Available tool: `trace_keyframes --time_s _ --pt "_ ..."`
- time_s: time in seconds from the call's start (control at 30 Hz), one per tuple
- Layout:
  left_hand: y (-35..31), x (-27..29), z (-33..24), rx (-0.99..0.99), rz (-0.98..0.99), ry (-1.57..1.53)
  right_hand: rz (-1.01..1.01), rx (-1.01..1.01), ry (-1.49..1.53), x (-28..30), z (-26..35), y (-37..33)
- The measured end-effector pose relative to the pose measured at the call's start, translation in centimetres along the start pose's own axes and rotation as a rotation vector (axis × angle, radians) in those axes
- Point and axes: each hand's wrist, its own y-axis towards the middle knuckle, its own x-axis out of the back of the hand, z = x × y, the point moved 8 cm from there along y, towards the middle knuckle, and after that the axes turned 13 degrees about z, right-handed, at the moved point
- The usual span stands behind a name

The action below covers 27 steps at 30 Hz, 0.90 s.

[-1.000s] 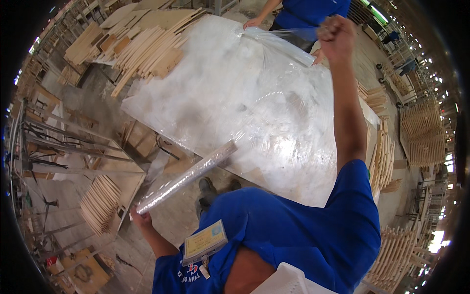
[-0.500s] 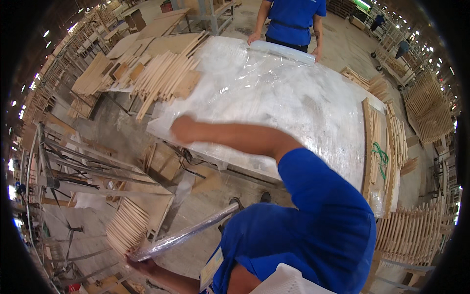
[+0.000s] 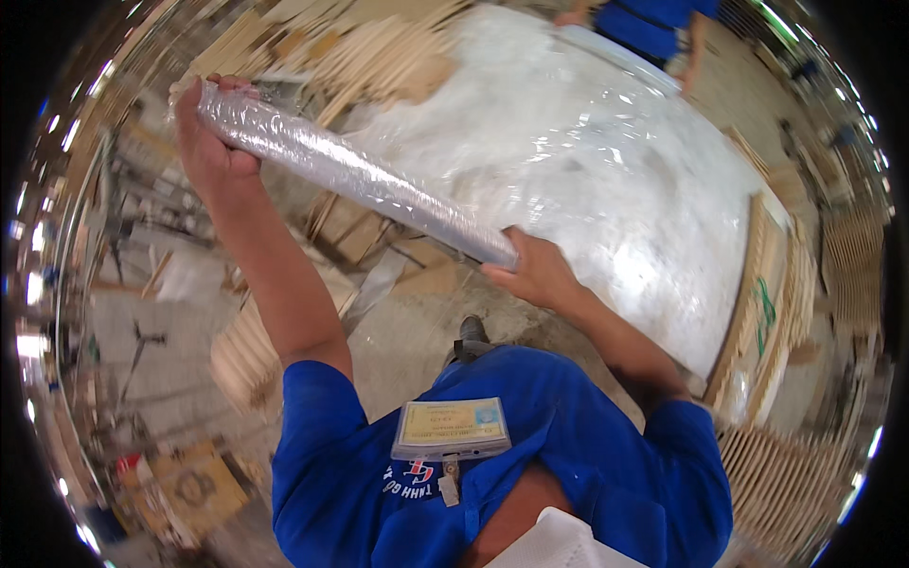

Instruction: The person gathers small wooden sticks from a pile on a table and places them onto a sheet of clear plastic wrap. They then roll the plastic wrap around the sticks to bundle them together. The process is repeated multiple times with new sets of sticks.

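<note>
Your clear badge holder (image 3: 407,449) hangs on your chest with a yellowish card (image 3: 454,423) in it. You are grasping the shiny roll of clear film (image 3: 360,180) in both hands: your left hand (image 3: 218,142) wraps its upper-left end, your right hand (image 3: 538,272) grips its lower-right end. The roll slants between them in front of you, crossing the left side of the white-topped bench (image 3: 682,237) in view. Half a second ago, only your left hand held it, low to your left, while your right arm reached over the bench's left corner; now the roll is raised and your right hand is on it. Across the bench, a co-worker (image 3: 649,26) has another film roll (image 3: 620,59).
</note>
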Motion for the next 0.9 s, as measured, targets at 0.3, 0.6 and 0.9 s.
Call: trace_keyframes --time_s 0.3,0.6,0.9 --pt "-29.0 -34.1 28.1 0.515 1.052 -0.618 0.174 -0.081 1.167 3.0 -11.4 -25.7" --pt "-52.6 -54.0 34.1 0.771 0.961 -0.188 -0.780 -0.441 0.904 2.1 -20.1 -50.1" --pt "-75.4 -53.4 38.5 1.319 1.531 -0.105 -0.854 -0.218 1.555 0.5 -23.8 -60.1"
